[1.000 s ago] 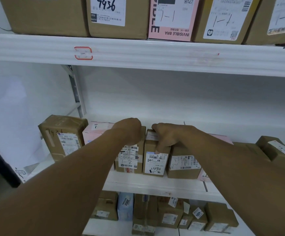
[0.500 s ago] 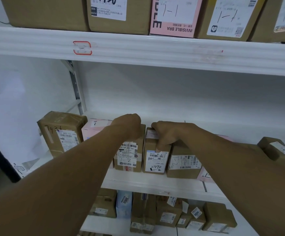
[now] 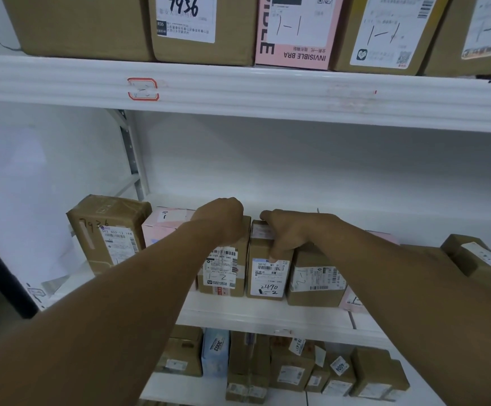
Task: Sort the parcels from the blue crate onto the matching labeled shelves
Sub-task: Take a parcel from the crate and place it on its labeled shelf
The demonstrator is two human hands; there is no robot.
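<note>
On the middle shelf [image 3: 267, 315] the upright 2490 parcel [image 3: 267, 273] stands pressed between the left 1-2 parcel [image 3: 223, 273] and the right 1-2 parcel [image 3: 314, 279], near the front lip. A lopsided shove could tip it forward or topple a neighbour. The right hand [image 3: 291, 232] grips its top, thumb down the front, and the left hand [image 3: 220, 221] curls over the left 1-2 parcel. Counted: five parcels on the upper shelf [image 3: 267, 92], three here, two hands.

White metal shelving [image 3: 267, 92] stands against a white wall [image 3: 297, 165]; a paper sheet [image 3: 18, 200] (marked "2") hangs at the left.
</note>
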